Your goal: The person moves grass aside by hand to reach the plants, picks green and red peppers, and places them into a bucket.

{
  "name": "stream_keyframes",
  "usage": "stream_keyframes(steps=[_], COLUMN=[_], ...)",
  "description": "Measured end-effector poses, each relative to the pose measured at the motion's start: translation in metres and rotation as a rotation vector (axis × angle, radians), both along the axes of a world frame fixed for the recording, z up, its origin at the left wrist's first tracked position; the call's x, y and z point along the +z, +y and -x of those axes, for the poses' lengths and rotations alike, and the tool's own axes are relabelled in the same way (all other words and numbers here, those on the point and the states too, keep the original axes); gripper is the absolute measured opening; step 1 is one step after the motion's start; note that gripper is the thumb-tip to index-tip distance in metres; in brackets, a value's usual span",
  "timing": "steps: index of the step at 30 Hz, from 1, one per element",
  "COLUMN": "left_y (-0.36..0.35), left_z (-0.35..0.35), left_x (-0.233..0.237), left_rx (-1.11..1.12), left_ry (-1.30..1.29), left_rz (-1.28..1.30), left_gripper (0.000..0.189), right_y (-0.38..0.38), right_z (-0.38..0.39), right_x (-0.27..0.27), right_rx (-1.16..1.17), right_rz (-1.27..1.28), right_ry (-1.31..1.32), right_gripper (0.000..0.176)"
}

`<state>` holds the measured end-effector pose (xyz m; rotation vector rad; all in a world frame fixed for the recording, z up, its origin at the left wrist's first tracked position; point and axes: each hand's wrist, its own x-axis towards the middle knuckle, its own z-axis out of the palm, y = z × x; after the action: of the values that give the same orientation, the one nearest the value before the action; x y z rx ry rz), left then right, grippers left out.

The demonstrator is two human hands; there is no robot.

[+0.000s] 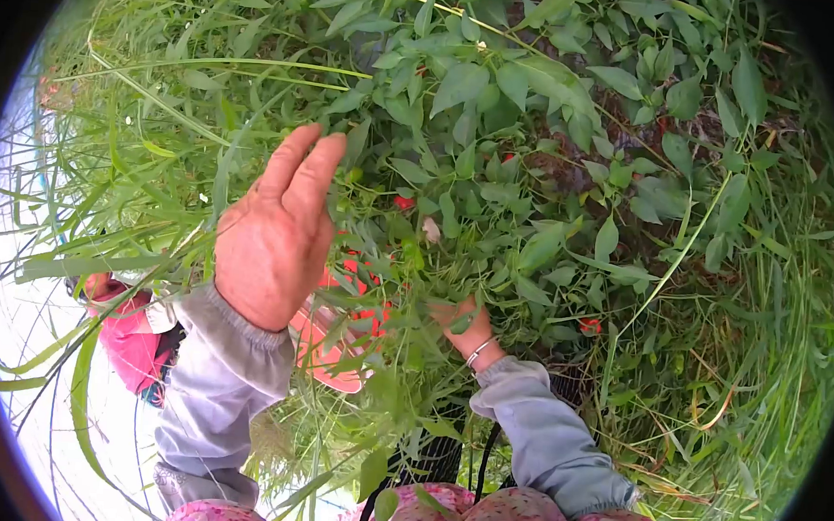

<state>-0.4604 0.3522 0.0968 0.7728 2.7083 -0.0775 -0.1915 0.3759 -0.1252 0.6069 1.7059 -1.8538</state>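
My left hand [277, 230] is raised at the left of the pepper plants, back toward me. Two of its fingers stretch forward, and nothing shows in it; the thumb side is hidden. Low among the leaves is my right hand [468, 325], a bracelet on its wrist. Foliage covers its fingers, so what they touch cannot be seen. Below my left hand, partly behind grass, sits an orange-red container [336, 374] with red peppers [369, 319] in it. A red pepper [404, 203] shows in the leaves between my hands, and another red pepper [591, 324] lies to the right.
Leafy pepper plants [540, 243] fill the middle and top. Tall grass [787, 393] crowds both sides, with long blades crossing the view. At the left edge is another person in a pink-red garment [128, 344]. My pink patterned clothing [517, 520] is at the bottom.
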Motion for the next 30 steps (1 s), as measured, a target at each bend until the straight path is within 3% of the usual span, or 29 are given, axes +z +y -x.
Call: stream_keyframes(steps=[1,4,6,9,10,13,16,17,20,21,23,25,26,28,29,30], left_y=[-0.001,-0.020,-0.026,-0.026,-0.024,-0.043,-0.038,-0.058,-0.027,-0.028,-0.031,-0.049,-0.059,-0.057,-0.057,-0.058], left_z=[0.008,0.017,0.005,0.005,0.009,0.028,0.046,0.045,0.046,0.042,0.035,0.030,0.028,0.023,0.020,0.019], left_x=[-0.003,-0.003,0.001,-0.003,-0.010,-0.049,-0.077,-0.090,-0.072,-0.071,-0.074,-0.075,-0.074,-0.058,-0.049,-0.041], left_rx=[-0.060,0.020,0.036,0.041,0.035,-0.019,0.321,0.372,0.134,0.135,0.135,0.266,0.331,0.341,0.344,0.347], left_ry=[0.064,-0.206,-0.220,-0.245,-0.259,-0.319,-0.695,-0.730,-0.777,-0.767,-0.746,-0.716,-0.699,-0.613,-0.584,-0.555], left_rz=[0.141,0.547,0.513,0.568,0.601,0.283,0.372,0.282,0.604,0.571,0.498,0.302,0.206,0.019,-0.059,-0.135], left_gripper=[0.025,0.022,0.019,0.015,0.013,0.016,0.026,0.037,0.038,0.038,0.039,0.030,0.027,0.026,0.023,0.021], right_y=[0.010,0.028,0.025,0.022,0.011,-0.033,-0.045,-0.042,-0.001,0.009,-0.028,-0.023,-0.009,-0.011,-0.029,-0.031], right_z=[0.012,0.034,0.029,0.025,0.014,-0.037,-0.045,-0.042,-0.002,0.007,-0.022,-0.012,-0.007,-0.009,-0.022,-0.023], right_x=[0.013,0.036,0.034,0.020,0.007,-0.040,-0.042,-0.039,0.002,0.013,-0.021,-0.012,-0.001,-0.005,-0.022,-0.024], right_rx=[-0.004,-0.015,-0.015,0.425,0.321,0.099,0.018,-0.031,0.049,0.115,-0.130,-0.121,0.014,-0.067,-0.286,-0.316], right_rz=[-0.022,-0.097,-0.170,-0.093,-0.019,0.088,-0.008,-0.029,-0.149,-0.198,-0.001,-0.021,-0.137,-0.020,0.211,0.243], right_ry=[0.023,0.088,0.119,-0.093,-0.098,-0.149,-0.150,-0.076,0.051,0.081,-0.009,-0.005,0.044,-0.007,-0.110,-0.136], right_gripper=[0.034,0.035,0.036,0.037,0.035,0.032,0.028,0.035,0.047,0.047,0.046,0.046,0.046,0.047,0.047,0.047])
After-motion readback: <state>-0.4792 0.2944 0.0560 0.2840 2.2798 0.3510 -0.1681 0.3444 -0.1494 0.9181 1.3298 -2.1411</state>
